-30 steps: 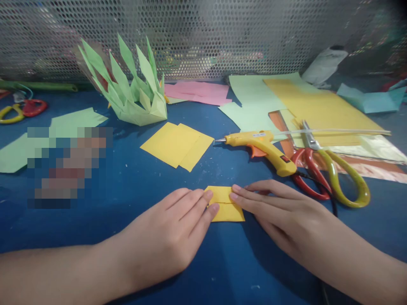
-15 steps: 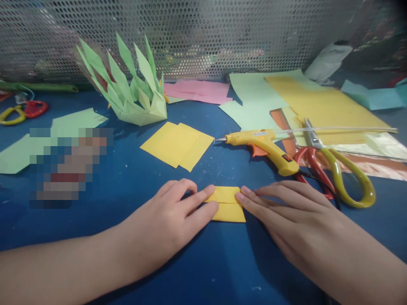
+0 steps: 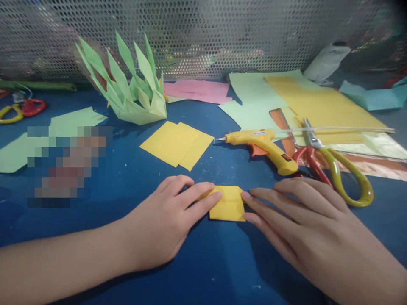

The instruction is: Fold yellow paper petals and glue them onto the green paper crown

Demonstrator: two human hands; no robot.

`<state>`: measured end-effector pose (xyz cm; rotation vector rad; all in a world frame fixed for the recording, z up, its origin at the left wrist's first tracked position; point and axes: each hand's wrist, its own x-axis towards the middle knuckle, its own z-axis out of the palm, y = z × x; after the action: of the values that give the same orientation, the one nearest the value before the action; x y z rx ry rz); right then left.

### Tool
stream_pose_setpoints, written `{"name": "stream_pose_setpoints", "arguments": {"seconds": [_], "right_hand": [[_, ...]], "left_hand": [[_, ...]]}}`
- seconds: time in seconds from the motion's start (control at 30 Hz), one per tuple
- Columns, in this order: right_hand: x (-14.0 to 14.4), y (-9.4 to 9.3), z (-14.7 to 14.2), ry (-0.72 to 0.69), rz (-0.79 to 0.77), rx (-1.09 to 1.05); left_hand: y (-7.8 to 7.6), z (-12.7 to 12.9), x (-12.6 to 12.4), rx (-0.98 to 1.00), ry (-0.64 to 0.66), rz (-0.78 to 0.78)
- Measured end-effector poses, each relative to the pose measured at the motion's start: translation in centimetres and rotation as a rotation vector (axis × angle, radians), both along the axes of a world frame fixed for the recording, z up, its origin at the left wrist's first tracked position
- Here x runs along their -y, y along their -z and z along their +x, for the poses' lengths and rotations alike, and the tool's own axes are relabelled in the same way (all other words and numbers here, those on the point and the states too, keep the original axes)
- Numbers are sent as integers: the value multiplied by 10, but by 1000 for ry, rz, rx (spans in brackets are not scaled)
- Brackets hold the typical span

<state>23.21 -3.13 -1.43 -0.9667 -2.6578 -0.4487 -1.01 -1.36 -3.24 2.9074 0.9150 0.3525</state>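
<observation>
A small folded piece of yellow paper [image 3: 227,209] lies on the blue table in front of me, with a flap folded along its upper part. My left hand [image 3: 171,216] holds its left side, thumb and index fingertip pressed down on the flap. At the right edge, my right hand [image 3: 305,220] has its index fingertip on the upper corner and its thumb at the lower corner. Beyond the hands are overlapping yellow paper squares [image 3: 170,144]. A yellow hot glue gun [image 3: 257,140] rests on its side, nozzle toward those squares.
Red-and-yellow-handled scissors [image 3: 349,169] lie beside the glue gun. A green folded-paper piece with pointed leaves [image 3: 138,114] stands at back left. Pink paper [image 3: 200,91], large yellow sheets [image 3: 330,106] and green sheets [image 3: 263,87] lie near the perforated metal panel [image 3: 206,38]. More scissors [image 3: 33,108] are far left.
My left thumb has moved up and right onto the flap's crease. My right fingers have shifted slightly right, and the right thumb now shows at the paper's lower corner.
</observation>
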Motion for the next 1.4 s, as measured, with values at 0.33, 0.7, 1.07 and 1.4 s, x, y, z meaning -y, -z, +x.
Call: {"name": "stream_pose_setpoints", "arguments": {"seconds": [0.33,0.7,1.07,1.4], "right_hand": [[-3,2,1,52,-88,-127],[-4,11,-7,-8,-490,-334],[-9,11,-6,-127,-490,-422],[-18,5,3,-8,-222,-259]], "left_hand": [[-2,2,-4,52,5,-66],[-6,1,-7,54,11,-209],[-9,-1,-6,130,25,-175],[-4,-4,-10,236,113,-147]]}}
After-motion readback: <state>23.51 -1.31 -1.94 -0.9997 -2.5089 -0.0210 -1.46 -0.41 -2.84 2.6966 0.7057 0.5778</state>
